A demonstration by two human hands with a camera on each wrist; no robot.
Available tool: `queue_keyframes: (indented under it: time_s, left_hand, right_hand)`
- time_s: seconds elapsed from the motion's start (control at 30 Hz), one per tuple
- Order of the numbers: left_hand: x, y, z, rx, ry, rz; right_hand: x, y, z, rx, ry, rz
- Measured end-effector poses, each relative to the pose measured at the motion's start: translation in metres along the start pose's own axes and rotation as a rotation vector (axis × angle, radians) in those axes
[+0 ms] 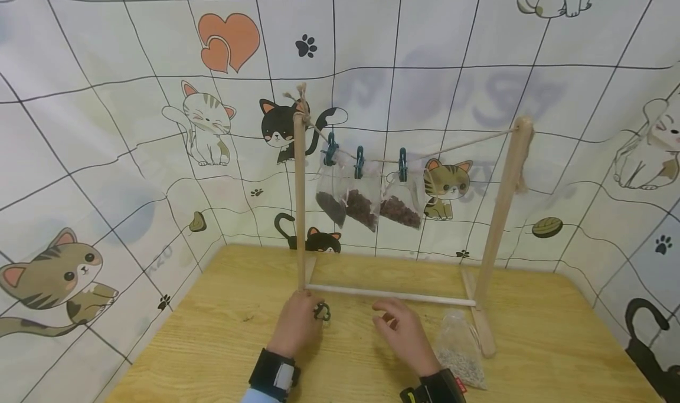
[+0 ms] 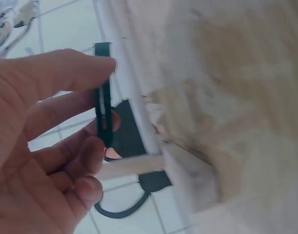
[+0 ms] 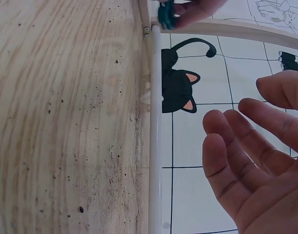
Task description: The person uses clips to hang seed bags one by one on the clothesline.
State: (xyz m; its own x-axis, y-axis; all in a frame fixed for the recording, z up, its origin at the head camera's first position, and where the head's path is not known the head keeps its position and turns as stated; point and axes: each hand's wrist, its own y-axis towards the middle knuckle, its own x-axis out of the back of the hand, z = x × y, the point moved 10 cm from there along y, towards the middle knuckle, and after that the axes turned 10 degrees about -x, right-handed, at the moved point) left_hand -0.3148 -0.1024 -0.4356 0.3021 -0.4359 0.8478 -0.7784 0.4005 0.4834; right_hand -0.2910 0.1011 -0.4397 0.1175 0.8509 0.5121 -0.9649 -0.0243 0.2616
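My left hand (image 1: pixel 298 325) pinches a dark green clothespin (image 2: pixel 104 97) between thumb and fingers, above the table near the foot of the rack's left post (image 1: pixel 300 214). To its right, my right hand (image 1: pixel 401 332) holds nothing, its fingers loosely bent, just in front of the white crossbar (image 1: pixel 390 295). Beside the right wrist lies a clear plastic bag (image 1: pixel 459 356) with small pale grains in it. On the sagging string (image 1: pixel 462 148) hang a bag with dark contents (image 1: pixel 330 207) and two bags of reddish-brown bits, a middle one (image 1: pixel 362 208) and a right one (image 1: pixel 402 211), each under a green clothespin.
A wooden rack with a right post (image 1: pixel 504 214) stands at the back of the wooden table (image 1: pixel 223 344). Its right foot (image 1: pixel 482 332) reaches forward beside the bag of grains. Behind hangs a cloth (image 1: pixel 372 96) printed with cats and grid lines. Dark specks (image 3: pixel 112 170) dot the tabletop.
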Motion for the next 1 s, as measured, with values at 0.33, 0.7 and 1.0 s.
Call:
queue_keyframes:
  time_s: [0.33,0.7,1.0]
  left_hand:
    - [0.024,0.015,-0.046,-0.117,-0.042,-0.141]
    - [0.033,0.016,-0.090,-0.271,-0.049,-0.315]
    - [0.040,0.015,-0.103,-0.318,-0.059,-0.356]
  right_hand:
    - [0.001,0.003,-0.009,-0.093,0.091,0.027]
    - [-0.005,0.003,-0.012,-0.231,0.334,0.156]
    - [-0.005,0.002,-0.018,-0.300,0.372,0.159]
